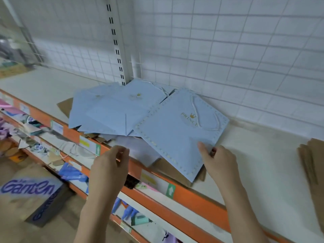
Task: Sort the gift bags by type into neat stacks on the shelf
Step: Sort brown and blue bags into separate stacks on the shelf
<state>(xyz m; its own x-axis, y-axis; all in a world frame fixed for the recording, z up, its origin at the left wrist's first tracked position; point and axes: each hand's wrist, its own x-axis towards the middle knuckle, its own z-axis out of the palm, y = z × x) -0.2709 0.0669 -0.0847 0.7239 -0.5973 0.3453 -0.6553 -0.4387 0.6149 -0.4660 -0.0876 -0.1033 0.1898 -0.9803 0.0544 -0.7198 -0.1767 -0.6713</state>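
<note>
Blue bordered gift bag [177, 130], gold crown print, pinched at near corner by right hand [218, 159], thumb on top. Bag flat, lying over brown paper bags [175, 170] at shelf [259, 155] front. Left hand [112, 165] beside it at orange shelf edge [192, 195], fingers curled together, seemingly on pale sheet [140, 149]; grip unclear. Behind: loose fan of plain blue bags [105, 111] against wire grid back [228, 50]. Far right: brown bag stack [310, 160] on shelf. Lower shelves cluttered; Ganten box [29, 190] bottom left.
</note>
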